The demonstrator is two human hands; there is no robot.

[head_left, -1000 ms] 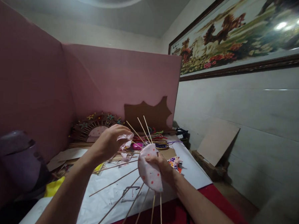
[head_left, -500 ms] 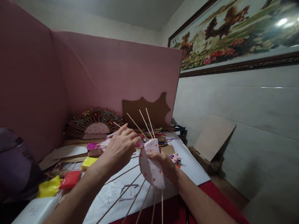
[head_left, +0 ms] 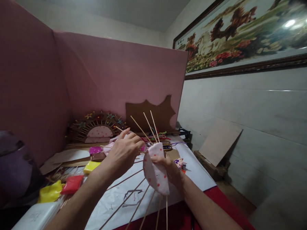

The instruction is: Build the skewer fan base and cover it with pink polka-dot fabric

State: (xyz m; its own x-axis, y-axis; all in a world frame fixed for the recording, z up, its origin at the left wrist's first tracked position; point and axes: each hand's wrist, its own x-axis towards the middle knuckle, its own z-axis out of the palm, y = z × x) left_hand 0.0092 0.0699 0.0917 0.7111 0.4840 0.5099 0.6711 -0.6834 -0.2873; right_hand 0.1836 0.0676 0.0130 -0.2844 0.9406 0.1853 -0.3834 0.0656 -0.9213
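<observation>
My right hand (head_left: 171,168) grips a half-round piece covered in white cloth with red dots (head_left: 158,175), its thumb pressed on the front face. Several thin wooden sticks (head_left: 136,200) fan out from the edge of this piece, down toward me and up at the back. Just left of the piece, my left hand (head_left: 127,147) has its fingers bent together around a thin stick (head_left: 119,128) whose tip shows above the knuckles. Those fingertips are partly hidden behind the hand.
A finished-looking stick fan (head_left: 98,131) leans at the back left. Yellow packets (head_left: 50,192) and a red packet (head_left: 72,184) lie left, near a white box (head_left: 36,218). Brown cut card (head_left: 150,115) stands behind. White paper (head_left: 192,168) covers part of the red table cloth (head_left: 221,197).
</observation>
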